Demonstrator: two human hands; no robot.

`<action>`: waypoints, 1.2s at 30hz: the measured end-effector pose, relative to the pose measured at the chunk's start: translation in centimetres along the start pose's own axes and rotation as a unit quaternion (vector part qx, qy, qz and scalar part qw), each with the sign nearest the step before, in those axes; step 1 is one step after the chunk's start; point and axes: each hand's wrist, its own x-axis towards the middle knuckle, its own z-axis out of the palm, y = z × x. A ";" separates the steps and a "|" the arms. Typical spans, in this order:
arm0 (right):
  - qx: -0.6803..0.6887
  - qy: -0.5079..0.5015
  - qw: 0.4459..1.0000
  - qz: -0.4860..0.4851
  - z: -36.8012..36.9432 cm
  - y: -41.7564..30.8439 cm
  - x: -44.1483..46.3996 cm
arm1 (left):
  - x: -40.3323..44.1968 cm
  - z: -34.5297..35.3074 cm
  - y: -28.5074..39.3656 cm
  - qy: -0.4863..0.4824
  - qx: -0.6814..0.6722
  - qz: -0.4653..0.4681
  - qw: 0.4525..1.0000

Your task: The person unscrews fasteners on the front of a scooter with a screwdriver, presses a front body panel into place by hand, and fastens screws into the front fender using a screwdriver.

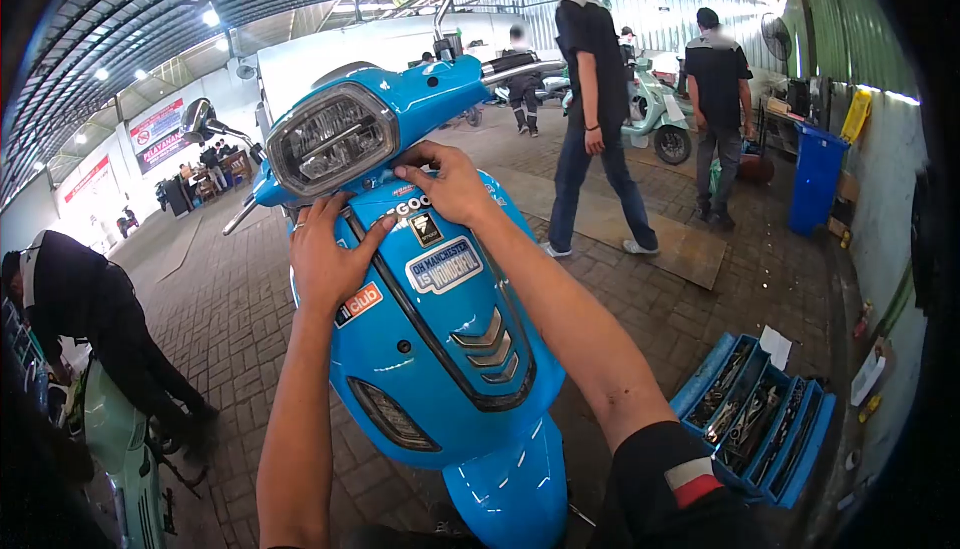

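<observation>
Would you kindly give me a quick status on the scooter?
Left hand, right hand both touching blue scooter, just under headlight. Nothing visibly blocking either. Open toolbox off to the right.

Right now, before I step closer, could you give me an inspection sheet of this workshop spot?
Surface: grey paving-brick floor, with flat brown boards on it.
Job's things: glossy blue scooter front panel with stickers, below a clear angular headlight.
Clutter: open blue toolbox full of tools, at the right.
Hands: left hand and right hand, bare, fingers at the panel's top, near the headlight.
Cables: nothing seen clearly.
Surroundings: people in dark clothes, pale green scooter at lower left, tall blue bin.
</observation>
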 end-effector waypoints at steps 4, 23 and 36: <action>0.015 -0.029 0.999 -0.010 -0.1 0.3 0.2 | 0.2 -0.2 0.3 -0.006 -0.008 -0.004 1.000; -0.058 0.017 0.996 0.060 2.1 -1.9 0.5 | 0.0 -0.4 -1.2 0.003 -0.036 0.030 0.999; 0.012 -0.031 0.979 0.202 1.7 -3.6 1.1 | 0.1 0.2 -3.1 0.026 -0.067 0.075 0.995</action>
